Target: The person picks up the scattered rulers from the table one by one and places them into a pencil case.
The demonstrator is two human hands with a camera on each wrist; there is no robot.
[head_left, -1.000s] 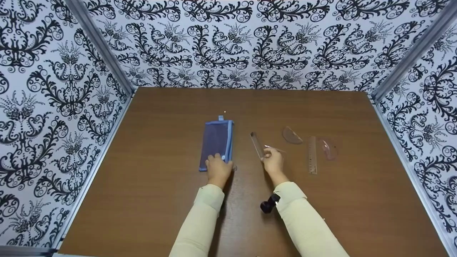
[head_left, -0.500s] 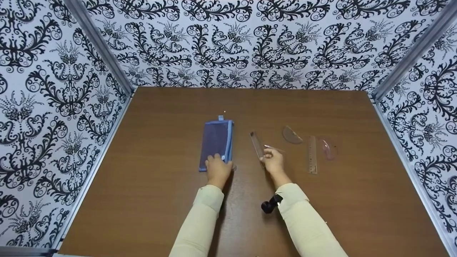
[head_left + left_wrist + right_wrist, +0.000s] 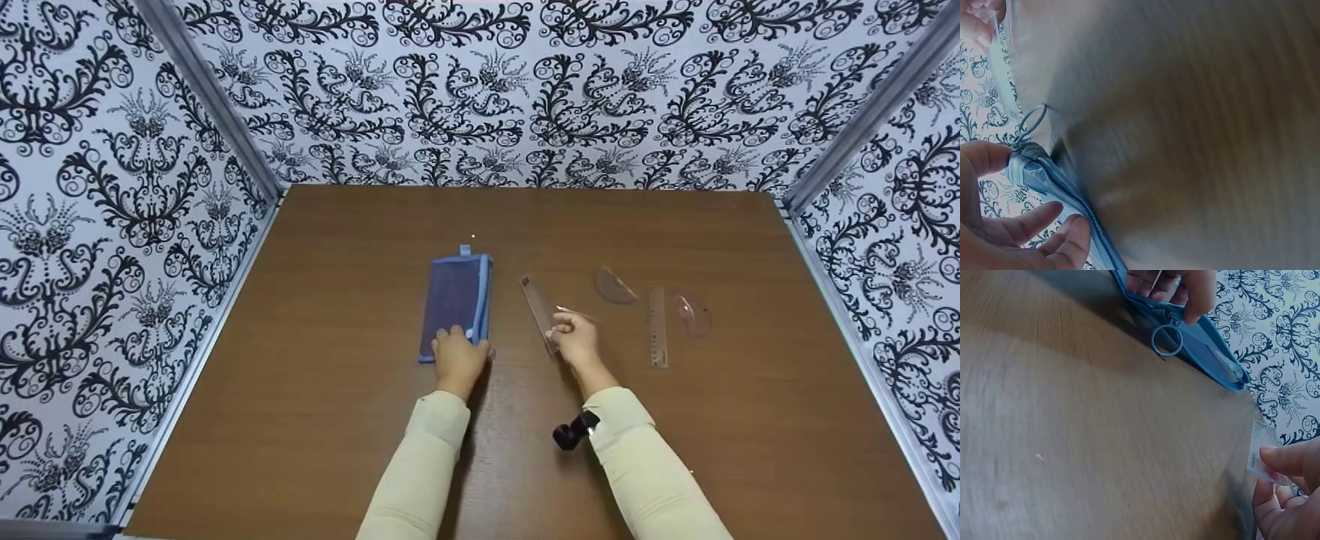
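A blue mesh zip pouch point(image 3: 454, 296) lies left of the table's middle, its zip along the right side. My left hand point(image 3: 459, 360) grips its near end, thumb by a small ring point(image 3: 1167, 340) and fingers at the zip edge point(image 3: 1081, 197). My right hand point(image 3: 576, 341) pinches a clear plastic ruler point(image 3: 537, 307) by its near end between thumb and fingers. The ruler slants away to the far left, apart from the pouch. Just beyond the right knuckles shows a clear pointed piece point(image 3: 574, 310), partly hidden by the hand.
To the right lie a clear protractor point(image 3: 615, 286), a second short ruler point(image 3: 658, 327) and a pinkish clear curved piece point(image 3: 691, 315). The brown table point(image 3: 337, 435) is bounded by patterned walls point(image 3: 487, 90). A black camera point(image 3: 574, 433) sticks out from the right wrist.
The ruler in my right hand has turned slightly, its far end shifting a little left and its face showing broader. My left hand and the pouch have stayed in place.
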